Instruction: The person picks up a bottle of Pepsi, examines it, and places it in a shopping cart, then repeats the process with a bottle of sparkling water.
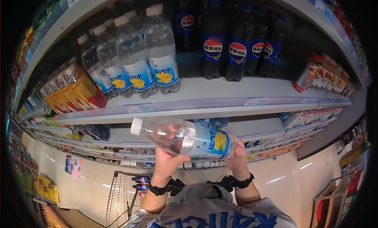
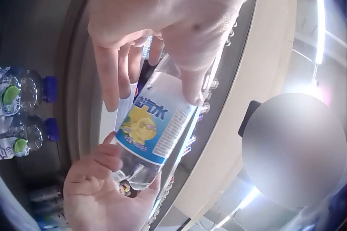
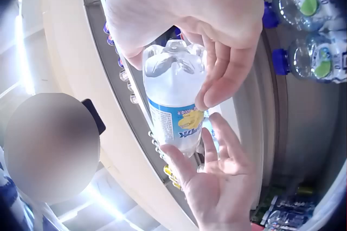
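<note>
A clear plastic bottle of lemon soda water (image 1: 206,141) with a white cap and a blue-and-yellow label lies nearly level before my chest. My left hand (image 1: 166,161) holds it from below near the shoulder, thumb along its near side and fingers behind. At the base, my right hand (image 1: 237,159) grips the ribbed end between thumb and fingers. The left wrist view shows the label (image 2: 142,125) turned toward me, between both hands. In the right wrist view, the bottle's bottom (image 3: 174,60) sits within my right hand (image 3: 187,11).
Matching soda bottles (image 1: 161,50) stand on the shelf (image 1: 197,96), with dark cola bottles (image 1: 212,42) to their right. Orange-brown drink packs (image 1: 80,88) line the left end. Below, a wire shopping cart (image 1: 118,192) carries cola bottles (image 1: 139,183).
</note>
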The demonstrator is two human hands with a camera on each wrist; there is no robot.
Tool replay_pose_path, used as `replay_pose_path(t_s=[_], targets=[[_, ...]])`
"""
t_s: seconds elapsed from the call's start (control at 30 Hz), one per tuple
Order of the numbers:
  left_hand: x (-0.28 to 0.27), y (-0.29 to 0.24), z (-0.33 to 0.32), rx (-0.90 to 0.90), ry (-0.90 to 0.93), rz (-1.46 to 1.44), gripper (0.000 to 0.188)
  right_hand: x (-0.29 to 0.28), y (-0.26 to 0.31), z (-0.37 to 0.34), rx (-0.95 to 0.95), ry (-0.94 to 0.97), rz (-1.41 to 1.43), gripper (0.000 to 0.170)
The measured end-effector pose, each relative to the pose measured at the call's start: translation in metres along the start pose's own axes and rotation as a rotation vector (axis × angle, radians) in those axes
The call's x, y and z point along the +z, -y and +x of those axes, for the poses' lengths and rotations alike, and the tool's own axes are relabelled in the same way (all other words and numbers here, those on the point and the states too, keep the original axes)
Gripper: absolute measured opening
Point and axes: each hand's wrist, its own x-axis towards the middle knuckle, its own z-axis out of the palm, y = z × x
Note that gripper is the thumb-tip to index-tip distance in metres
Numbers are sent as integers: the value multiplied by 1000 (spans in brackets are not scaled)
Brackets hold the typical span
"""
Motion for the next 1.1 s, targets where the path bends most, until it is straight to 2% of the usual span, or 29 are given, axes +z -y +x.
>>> replay_pose_path(t_s=[0.03, 0.1, 0.17, 0.23, 0.37, 0.43, 0.47, 0.53, 0.57, 0.63, 0.7, 0.73, 0.8, 0.87, 0.93, 1.07, 1.1], targets=[[-1, 1, -1, -1, -4, -1, 98, 3, 1, 0, -115, -53, -54, 70], [-5, 4, -5, -46, -87, -185, 95, 10, 6, 0, -108, -56, -108, 73], [-8, 5, -7, -1, -77, -125, 91, 17, 14, 0, -104, -59, -164, 77], [-2, -4, -8, 11, -75, -223, 86, 23, 21, 1, -81, 51, -323, 78], [-14, -3, -11, -8, -25, -165, 89, 24, 16, 3, -65, 104, -291, 77], [-11, -5, -14, -21, -61, -197, 90, 24, 8, 5, -34, -25, -241, 74], [-10, -5, -16, -33, -96, -231, 92, 16, 1, 4, -32, -23, -241, 74], [-21, 5, -16, 4, -65, -209, 93, -1, -11, 1, 276, 44, 74, 73], [-22, 6, -14, 39, -32, -187, 94, 3, -10, 1, 277, 45, 72, 73], [-20, 2, -12, 39, 2, -163, 94, 13, -7, 2, 264, 36, 103, 72], [-23, 3, -12, 36, 36, -137, 94, -3, -16, 2, 220, 76, 130, 73], [-30, 11, -13, 74, 32, -76, 89, -9, -21, 1, 172, 117, 158, 74], [-28, 4, -9, 109, 33, -15, 84, 5, -12, 0, 120, 76, 137, 73], [-20, -10, -11, -108, -15, -41, 96, 12, -9, 0, 74, 34, 111, 73], [-17, -13, -9, -99, 8, -119, 95, 15, -9, 2, -81, 0, -28, 80], [-26, 0, -13, -34, -19, -200, 85, 33, 9, 4, -37, 47, -148, 77], [-27, 1, -12, -23, -11, -207, 82, 36, 12, 5, -19, 22, -201, 83]])
